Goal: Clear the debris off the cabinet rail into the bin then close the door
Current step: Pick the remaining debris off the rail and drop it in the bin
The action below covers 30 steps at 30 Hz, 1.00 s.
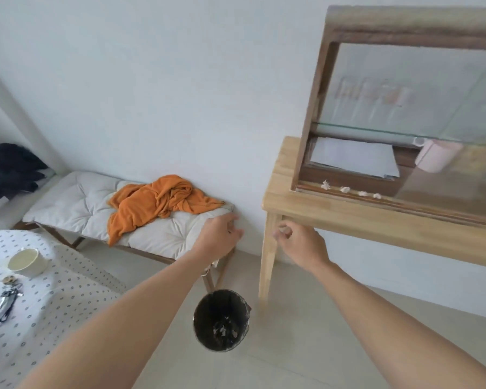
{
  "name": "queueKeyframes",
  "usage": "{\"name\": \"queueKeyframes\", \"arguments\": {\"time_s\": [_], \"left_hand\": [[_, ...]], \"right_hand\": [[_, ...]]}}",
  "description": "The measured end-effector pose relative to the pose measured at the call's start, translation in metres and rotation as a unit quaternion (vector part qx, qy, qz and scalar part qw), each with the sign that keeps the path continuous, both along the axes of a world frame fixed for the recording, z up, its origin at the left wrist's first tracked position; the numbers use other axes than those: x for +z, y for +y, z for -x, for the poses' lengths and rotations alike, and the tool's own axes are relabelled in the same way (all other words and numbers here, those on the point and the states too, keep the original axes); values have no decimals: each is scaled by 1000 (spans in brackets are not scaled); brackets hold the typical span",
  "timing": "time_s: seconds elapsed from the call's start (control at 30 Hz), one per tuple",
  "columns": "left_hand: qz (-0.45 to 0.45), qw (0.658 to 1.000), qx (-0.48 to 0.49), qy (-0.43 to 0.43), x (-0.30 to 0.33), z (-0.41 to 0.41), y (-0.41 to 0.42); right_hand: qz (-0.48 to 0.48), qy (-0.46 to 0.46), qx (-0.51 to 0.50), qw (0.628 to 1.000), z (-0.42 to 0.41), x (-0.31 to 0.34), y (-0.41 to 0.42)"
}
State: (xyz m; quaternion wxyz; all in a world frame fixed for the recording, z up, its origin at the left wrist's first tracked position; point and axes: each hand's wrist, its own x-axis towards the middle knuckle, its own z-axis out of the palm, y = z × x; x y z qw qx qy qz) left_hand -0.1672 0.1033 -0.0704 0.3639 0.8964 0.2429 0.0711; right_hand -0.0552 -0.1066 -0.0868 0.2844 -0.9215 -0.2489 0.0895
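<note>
Both bare arms outstretched over the floor; left hand [219, 235] loosely curled, holding nothing; right hand [299, 245] pinching a small pale scrap [283, 228] at the fingertips, beside the light wooden desk [348, 213] edge. Four white debris bits [348, 190] along the dark wooden glass cabinet's bottom rail [390, 202]. Round black bin [221, 320] below, between the arms, open floor around it.

Orange cloth [157, 203] on cushioned bench [76, 206], cream cup [27, 262], possibly keys [9, 299], on dotted tablecloth [54, 304]

Head view; looks steeply down, near, over both forearms.
</note>
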Motion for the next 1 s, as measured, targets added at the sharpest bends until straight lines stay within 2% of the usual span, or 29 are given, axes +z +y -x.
{"name": "queueKeyframes", "arguments": {"time_s": [0.13,0.33,0.6,0.73,1.0], "left_hand": [[-28,998,-41,-36,47,-36,-35],[-31,994,-93,-44,74,-96,-85],[-67,988,-131,-54,65,-190,-132],[-68,990,-117,-30,51,-230,-143],[-88,990,-101,-52,35,-242,-141]], "right_hand": [[-28,-33,-55,998,-18,45,-45],[-26,-54,-123,991,-52,69,-110],[-8,-53,-206,977,-124,61,-158],[10,-53,-207,977,-157,50,-157],[-15,-85,-245,966,-170,30,-151]]}}
